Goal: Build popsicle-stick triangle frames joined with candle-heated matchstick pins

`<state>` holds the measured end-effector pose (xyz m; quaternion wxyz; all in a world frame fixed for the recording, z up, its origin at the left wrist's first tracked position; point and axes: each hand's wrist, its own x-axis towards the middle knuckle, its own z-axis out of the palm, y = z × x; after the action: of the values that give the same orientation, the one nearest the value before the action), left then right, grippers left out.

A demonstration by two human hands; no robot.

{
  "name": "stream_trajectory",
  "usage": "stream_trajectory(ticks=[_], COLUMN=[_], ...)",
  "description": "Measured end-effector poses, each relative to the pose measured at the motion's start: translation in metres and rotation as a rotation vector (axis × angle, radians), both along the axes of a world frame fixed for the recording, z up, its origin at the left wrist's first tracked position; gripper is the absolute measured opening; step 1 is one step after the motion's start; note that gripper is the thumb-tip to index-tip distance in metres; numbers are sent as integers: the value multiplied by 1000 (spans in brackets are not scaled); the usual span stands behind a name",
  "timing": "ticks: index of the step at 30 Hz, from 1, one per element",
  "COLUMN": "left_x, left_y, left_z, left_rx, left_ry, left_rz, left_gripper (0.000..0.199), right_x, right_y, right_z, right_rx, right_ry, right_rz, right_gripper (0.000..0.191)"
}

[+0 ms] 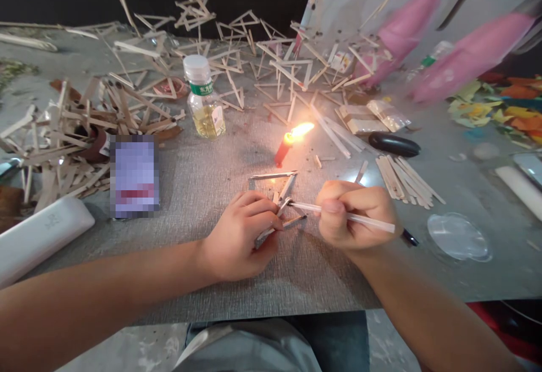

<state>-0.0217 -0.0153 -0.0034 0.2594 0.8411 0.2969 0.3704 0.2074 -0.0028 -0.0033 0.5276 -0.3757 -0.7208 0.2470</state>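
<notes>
Lying between both hands, the stick frame touches the left

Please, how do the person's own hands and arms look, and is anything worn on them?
The left hand and right hand have no glove, ring or watch in sight. The left forearm and right forearm show no sleeve.

My left hand grips a small frame of wooden sticks low on the grey table, while my right hand holds a pale translucent stick, its tip touching the frame; just beyond, a lit red candle stands tilted, its flame streaming to the right
</notes>
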Motion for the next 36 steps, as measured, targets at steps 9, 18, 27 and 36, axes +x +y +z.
stream_trajectory(ticks=[9,18,27,36], left_x=[1,0,1,1], left_y=[0,1,1,1], left_z=[-1,-1,-1,-1], left_rx=[11,15,29,27], left_ry=[-15,-17,-22,-22], left_rz=[-6,-3,-8,-14], left_gripper=[16,16,14,13], right_x=[-11,-11,-10,-7], right_y=[2,0,2,6], right_z=[20,28,23,27], right_rx=[222,160,264,373], right_ry=[-33,-117,-96,-192], right_rz=[-33,-9,-36,-30], right_gripper=[32,29,19,17])
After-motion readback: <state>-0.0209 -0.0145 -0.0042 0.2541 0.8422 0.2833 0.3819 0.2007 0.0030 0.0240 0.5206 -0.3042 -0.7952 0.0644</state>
